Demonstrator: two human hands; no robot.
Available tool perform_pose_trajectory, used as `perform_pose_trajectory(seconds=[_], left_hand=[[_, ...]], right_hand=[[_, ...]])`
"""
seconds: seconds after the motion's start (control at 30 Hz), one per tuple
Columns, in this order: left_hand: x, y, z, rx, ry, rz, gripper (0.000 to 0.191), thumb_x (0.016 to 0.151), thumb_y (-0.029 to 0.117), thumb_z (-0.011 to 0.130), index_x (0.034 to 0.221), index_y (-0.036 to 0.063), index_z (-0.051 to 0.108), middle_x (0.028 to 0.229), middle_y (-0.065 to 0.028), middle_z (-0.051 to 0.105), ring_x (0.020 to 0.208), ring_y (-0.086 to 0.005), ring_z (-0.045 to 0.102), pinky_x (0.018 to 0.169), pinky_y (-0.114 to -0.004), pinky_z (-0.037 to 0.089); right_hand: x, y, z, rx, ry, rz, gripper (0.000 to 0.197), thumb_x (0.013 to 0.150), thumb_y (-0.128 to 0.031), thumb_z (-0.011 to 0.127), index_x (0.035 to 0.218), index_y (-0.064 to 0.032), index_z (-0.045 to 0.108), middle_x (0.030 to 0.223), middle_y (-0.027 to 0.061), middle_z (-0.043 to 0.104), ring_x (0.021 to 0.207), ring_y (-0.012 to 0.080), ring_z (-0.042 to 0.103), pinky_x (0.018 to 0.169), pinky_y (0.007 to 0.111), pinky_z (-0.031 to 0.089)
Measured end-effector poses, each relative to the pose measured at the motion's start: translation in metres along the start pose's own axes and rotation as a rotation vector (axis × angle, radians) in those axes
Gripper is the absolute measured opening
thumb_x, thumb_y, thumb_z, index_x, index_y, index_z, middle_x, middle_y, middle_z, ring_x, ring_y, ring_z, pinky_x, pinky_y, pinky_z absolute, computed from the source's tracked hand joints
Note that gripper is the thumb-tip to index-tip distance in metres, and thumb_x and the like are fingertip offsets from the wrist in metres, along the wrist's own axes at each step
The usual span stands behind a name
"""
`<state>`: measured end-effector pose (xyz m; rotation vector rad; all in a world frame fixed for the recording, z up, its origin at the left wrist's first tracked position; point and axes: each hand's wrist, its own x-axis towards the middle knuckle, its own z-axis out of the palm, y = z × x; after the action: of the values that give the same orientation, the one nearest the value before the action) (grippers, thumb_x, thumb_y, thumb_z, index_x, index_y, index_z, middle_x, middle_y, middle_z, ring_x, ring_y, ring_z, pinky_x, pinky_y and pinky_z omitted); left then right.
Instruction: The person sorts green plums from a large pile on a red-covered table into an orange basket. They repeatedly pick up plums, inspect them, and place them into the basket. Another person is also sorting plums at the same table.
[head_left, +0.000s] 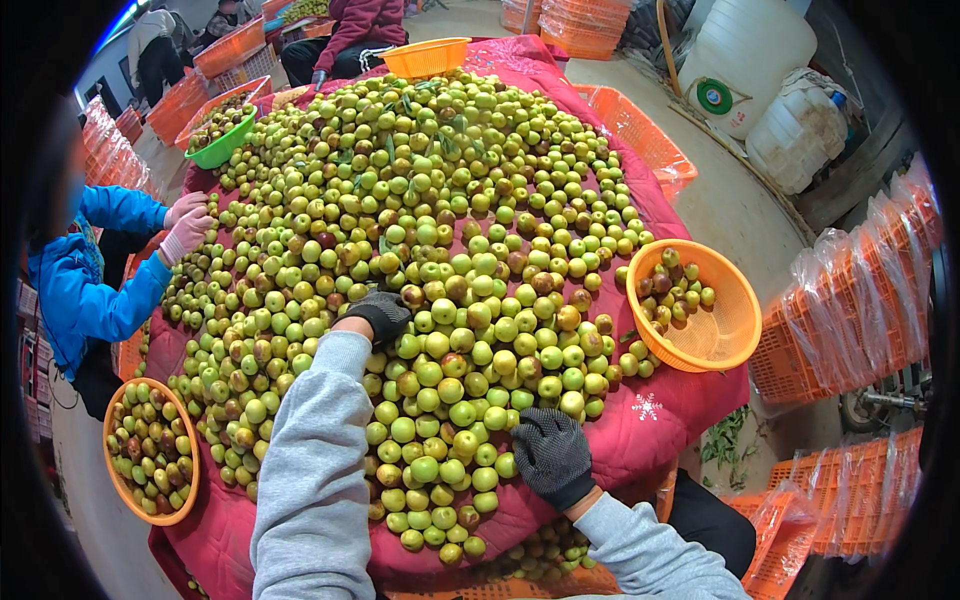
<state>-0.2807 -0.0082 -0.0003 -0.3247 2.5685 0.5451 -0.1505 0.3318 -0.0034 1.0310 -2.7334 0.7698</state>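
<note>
Green and brown-red jujube-like fruits (450, 345) cover a table draped in a red quilted cloth (637, 442). My left hand (381, 313), in a dark grey dotted glove, reaches into the middle of the pile; its fingertips are partly hidden, and whether it holds a fruit cannot be told. My right hand (553, 456), gloved alike, rests with bent fingers at the pile's near right edge, touching or beside fruits; its palm is hidden. An orange plastic basket (731, 330) with some browner fruits sits at the table's right edge. Another orange basket (196, 457), full of fruits, is at the left.
A co-worker in a blue jacket (112, 285) has pink-gloved hands (186, 229) at the pile's left edge. Another person (367, 37) sits beyond the table. A green basket (221, 146) and a yellow-orange basket (427, 58) stand at the far edge. Stacked orange crates (847, 300) stand right.
</note>
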Motion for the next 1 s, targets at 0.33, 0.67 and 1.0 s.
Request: perform_pose_trajectory(seconds=[0.33,0.67,1.0], left_hand=[[-0.022,-0.064,0.029,0.085,0.339,-0.048,0.047,0.073,0.035,0.066,0.107,0.0019,0.064,0.104,-0.0202,0.067,0.091,-0.0332,0.066,0.083,-0.04,0.053],[-0.058,-0.077,0.035,-0.431,0.353,-0.065,0.036,0.078,0.031,0.07,0.098,0.0014,0.066,0.084,-0.0141,0.068,0.077,-0.0231,0.066,0.072,-0.035,0.053],[-0.068,-0.06,0.038,-0.576,0.595,-0.106,0.027,0.083,0.027,0.067,0.095,0.0028,0.066,0.089,-0.0156,0.069,0.086,-0.0278,0.067,0.083,-0.038,0.051]], right_hand=[[0.031,-0.007,-0.016,0.104,0.177,-0.09,0.027,0.08,-0.014,0.065,0.106,-0.0095,0.063,0.115,0.011,0.06,0.105,0.0309,0.057,0.09,0.041,0.046],[0.304,0.022,0.114,-0.045,-0.16,0.161,0.03,0.09,-0.027,0.054,0.116,-0.0154,0.061,0.115,0.0182,0.063,0.105,0.036,0.062,0.091,0.045,0.049],[0.258,0.046,0.1,0.308,0.07,0.202,0.032,0.086,-0.029,0.065,0.113,-0.0151,0.057,0.106,0.0157,0.066,0.102,0.0369,0.063,0.088,0.044,0.051]])
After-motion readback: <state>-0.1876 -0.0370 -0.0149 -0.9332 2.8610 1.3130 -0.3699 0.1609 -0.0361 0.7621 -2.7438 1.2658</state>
